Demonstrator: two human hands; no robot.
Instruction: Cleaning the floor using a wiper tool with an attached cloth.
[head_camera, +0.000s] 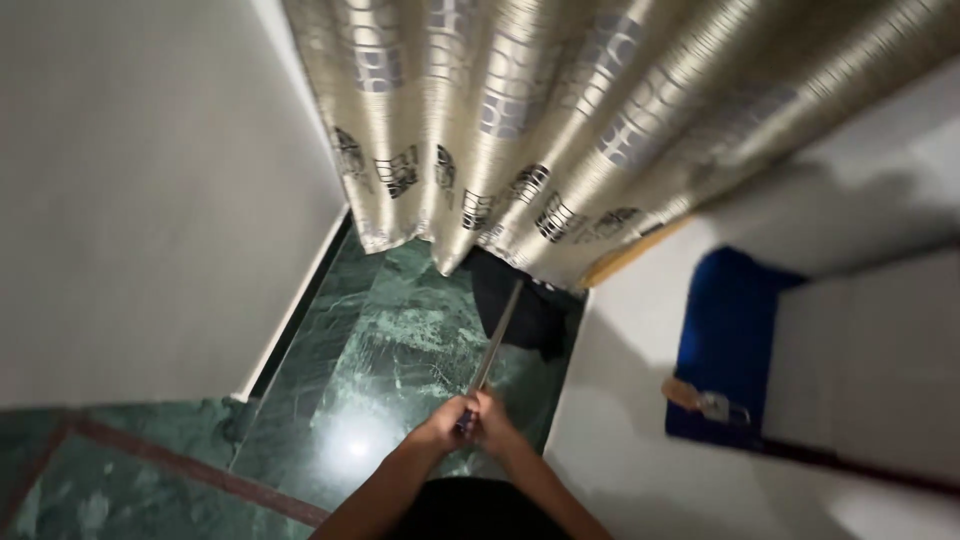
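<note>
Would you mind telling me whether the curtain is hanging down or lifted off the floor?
Hanging down: the curtain falls in folds, its hem close above the green floor with the mop head partly under it.

Your left hand and right hand grip the mop handle | dark mop head on green marble floor | curtain far.
</note>
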